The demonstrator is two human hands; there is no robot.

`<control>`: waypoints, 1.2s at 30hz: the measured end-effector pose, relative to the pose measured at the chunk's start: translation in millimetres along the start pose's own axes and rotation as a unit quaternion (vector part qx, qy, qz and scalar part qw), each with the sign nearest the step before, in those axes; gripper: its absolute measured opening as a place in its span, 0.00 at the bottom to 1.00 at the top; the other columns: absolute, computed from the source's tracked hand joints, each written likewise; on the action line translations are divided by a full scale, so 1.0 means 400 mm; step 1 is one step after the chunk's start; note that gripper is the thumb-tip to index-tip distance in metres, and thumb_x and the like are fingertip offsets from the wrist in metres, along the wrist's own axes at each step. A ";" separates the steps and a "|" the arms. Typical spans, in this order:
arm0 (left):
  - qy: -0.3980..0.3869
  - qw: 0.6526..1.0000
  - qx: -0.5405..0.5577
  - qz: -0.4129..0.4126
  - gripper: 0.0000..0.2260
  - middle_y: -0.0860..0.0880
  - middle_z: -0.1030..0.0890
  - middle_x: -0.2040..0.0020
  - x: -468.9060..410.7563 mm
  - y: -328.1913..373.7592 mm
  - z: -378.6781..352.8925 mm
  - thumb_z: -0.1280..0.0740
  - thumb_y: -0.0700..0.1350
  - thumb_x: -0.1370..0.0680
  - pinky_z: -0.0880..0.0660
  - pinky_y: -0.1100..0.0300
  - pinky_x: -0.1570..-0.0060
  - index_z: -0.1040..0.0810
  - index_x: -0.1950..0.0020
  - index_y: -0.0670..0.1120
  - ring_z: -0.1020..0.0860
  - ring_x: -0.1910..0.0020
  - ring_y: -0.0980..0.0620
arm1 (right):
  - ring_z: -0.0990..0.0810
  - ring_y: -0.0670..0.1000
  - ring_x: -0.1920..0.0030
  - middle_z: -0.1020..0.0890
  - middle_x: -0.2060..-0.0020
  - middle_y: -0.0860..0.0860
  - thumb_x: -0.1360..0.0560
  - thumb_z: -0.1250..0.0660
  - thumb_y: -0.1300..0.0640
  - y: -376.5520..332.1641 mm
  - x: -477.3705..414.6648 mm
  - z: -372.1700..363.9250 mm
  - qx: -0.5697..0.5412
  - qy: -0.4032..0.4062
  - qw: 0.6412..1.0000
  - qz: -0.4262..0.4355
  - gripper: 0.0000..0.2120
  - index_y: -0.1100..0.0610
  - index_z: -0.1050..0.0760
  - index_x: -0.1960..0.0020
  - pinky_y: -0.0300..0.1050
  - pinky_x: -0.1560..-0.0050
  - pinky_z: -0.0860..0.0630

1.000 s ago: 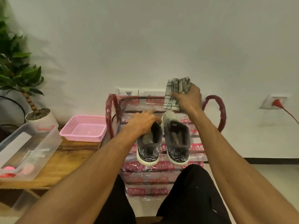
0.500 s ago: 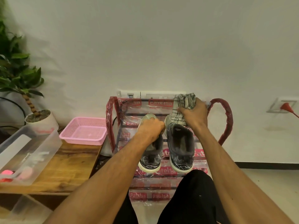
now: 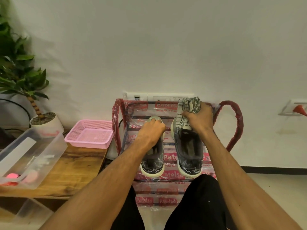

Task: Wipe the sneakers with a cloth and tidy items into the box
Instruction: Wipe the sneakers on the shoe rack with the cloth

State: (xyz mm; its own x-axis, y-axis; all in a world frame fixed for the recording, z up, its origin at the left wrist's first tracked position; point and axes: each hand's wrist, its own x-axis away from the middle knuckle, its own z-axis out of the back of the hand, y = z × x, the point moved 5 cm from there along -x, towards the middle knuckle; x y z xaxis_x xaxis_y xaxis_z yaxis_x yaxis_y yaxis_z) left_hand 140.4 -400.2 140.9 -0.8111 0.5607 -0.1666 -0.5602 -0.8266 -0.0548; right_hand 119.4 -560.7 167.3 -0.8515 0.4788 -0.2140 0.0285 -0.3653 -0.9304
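Note:
Two grey sneakers with pale soles stand side by side, toes to the wall, on the top shelf of a plastic-wrapped red shoe rack (image 3: 234, 123). My left hand (image 3: 150, 134) grips the upper of the left sneaker (image 3: 153, 165), covering its middle. My right hand (image 3: 198, 118) holds a bunched striped grey-white cloth (image 3: 187, 112) against the toe of the right sneaker (image 3: 189, 153). A clear plastic box (image 3: 33, 155) sits on the wooden table at the left.
A pink mesh basket (image 3: 90, 134) stands on the wooden table (image 3: 73, 170) beside the rack. A potted plant (image 3: 44, 120) is behind the box. Small pink items (image 3: 12, 176) lie in the clear box. A red plug (image 3: 299, 109) is in a wall socket at the right.
My right hand brought the cloth down from above the rack onto the right sneaker's toe. My left hand closed around the left sneaker's upper.

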 end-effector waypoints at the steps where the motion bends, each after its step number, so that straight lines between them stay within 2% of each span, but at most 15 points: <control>1: 0.000 1.000 0.002 0.000 0.10 0.40 0.22 0.41 0.003 0.000 0.002 0.36 0.36 0.23 0.26 0.52 0.47 0.22 0.42 0.39 0.24 0.44 0.42 | 0.18 0.47 0.62 0.18 0.58 0.49 0.28 0.26 0.63 0.001 0.000 -0.003 0.003 -0.001 1.000 0.000 0.12 0.55 0.24 0.47 0.38 0.66 0.24; 5: -0.006 1.000 0.007 0.017 0.10 0.40 0.23 0.43 0.011 -0.006 0.008 0.36 0.34 0.24 0.27 0.52 0.48 0.23 0.43 0.38 0.24 0.45 0.41 | 0.16 0.50 0.60 0.16 0.58 0.51 0.29 0.26 0.63 0.007 -0.003 -0.004 0.009 0.001 1.000 0.001 0.12 0.55 0.23 0.47 0.45 0.61 0.19; 9: -0.014 1.000 -0.014 0.019 0.10 0.40 0.22 0.45 0.015 -0.041 0.007 0.34 0.34 0.26 0.26 0.52 0.49 0.22 0.45 0.39 0.24 0.46 0.42 | 0.17 0.47 0.58 0.18 0.57 0.47 0.29 0.26 0.63 0.006 -0.007 0.000 0.004 0.001 1.000 0.007 0.15 0.55 0.24 0.45 0.43 0.58 0.19; 13: -0.015 0.999 -0.024 0.041 0.10 0.41 0.22 0.44 0.019 -0.080 0.003 0.32 0.36 0.26 0.24 0.53 0.48 0.21 0.44 0.41 0.23 0.46 0.43 | 0.17 0.49 0.57 0.17 0.55 0.49 0.29 0.26 0.63 0.009 -0.010 0.002 0.003 0.007 1.000 0.007 0.15 0.56 0.24 0.44 0.44 0.57 0.19; 19: -0.016 0.998 -0.004 0.057 0.11 0.42 0.23 0.45 0.024 -0.105 -0.006 0.31 0.36 0.27 0.27 0.55 0.50 0.22 0.45 0.38 0.23 0.47 0.43 | 0.17 0.49 0.57 0.18 0.56 0.47 0.29 0.26 0.62 0.010 -0.020 0.015 0.011 0.022 1.000 0.015 0.14 0.54 0.24 0.46 0.46 0.56 0.19; 22: -0.019 0.998 0.010 0.064 0.10 0.41 0.24 0.44 0.028 -0.109 -0.004 0.32 0.36 0.26 0.26 0.54 0.48 0.22 0.46 0.39 0.23 0.47 0.43 | 0.18 0.47 0.57 0.18 0.56 0.48 0.29 0.26 0.61 0.013 -0.030 0.030 0.013 0.037 0.999 0.010 0.15 0.54 0.24 0.44 0.43 0.58 0.20; 26: -0.025 0.997 0.015 0.072 0.09 0.41 0.24 0.44 0.033 -0.116 -0.008 0.32 0.36 0.26 0.25 0.54 0.47 0.23 0.47 0.39 0.24 0.47 0.44 | 0.18 0.48 0.56 0.19 0.58 0.45 0.29 0.25 0.61 0.012 -0.038 0.052 0.016 0.053 0.998 0.010 0.15 0.55 0.24 0.44 0.45 0.55 0.19; 31: -0.044 0.998 -0.022 0.051 0.08 0.42 0.23 0.45 0.016 -0.095 -0.009 0.33 0.37 0.25 0.24 0.54 0.47 0.21 0.47 0.41 0.23 0.48 0.45 | 0.19 0.48 0.57 0.20 0.58 0.45 0.28 0.26 0.62 0.021 -0.044 0.081 0.036 0.064 0.997 0.012 0.15 0.55 0.24 0.44 0.41 0.57 0.21; 34: -0.043 0.996 -0.049 0.055 0.06 0.44 0.22 0.46 0.002 -0.080 -0.010 0.31 0.39 0.26 0.24 0.49 0.46 0.20 0.49 0.44 0.23 0.49 0.45 | 0.19 0.51 0.56 0.22 0.61 0.43 0.28 0.27 0.60 0.043 -0.051 0.104 0.079 0.077 0.994 0.000 0.14 0.51 0.26 0.46 0.47 0.56 0.20; 36: -0.054 0.995 -0.062 0.065 0.08 0.45 0.22 0.47 -0.004 -0.068 -0.009 0.31 0.42 0.26 0.25 0.45 0.44 0.21 0.48 0.45 0.24 0.47 0.44 | 0.18 0.53 0.56 0.21 0.59 0.46 0.29 0.27 0.58 0.063 -0.054 0.119 0.117 0.081 0.990 -0.014 0.15 0.50 0.27 0.46 0.53 0.54 0.18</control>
State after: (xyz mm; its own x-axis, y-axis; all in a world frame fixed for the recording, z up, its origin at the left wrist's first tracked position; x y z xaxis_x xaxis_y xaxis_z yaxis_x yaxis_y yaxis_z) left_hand 157.8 -378.7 139.2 -0.8922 0.4455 -0.0736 -0.4302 -0.8882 -0.1613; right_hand 113.4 -618.1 162.6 -0.7545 0.6061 -0.2517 -0.1326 -0.5164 -0.8460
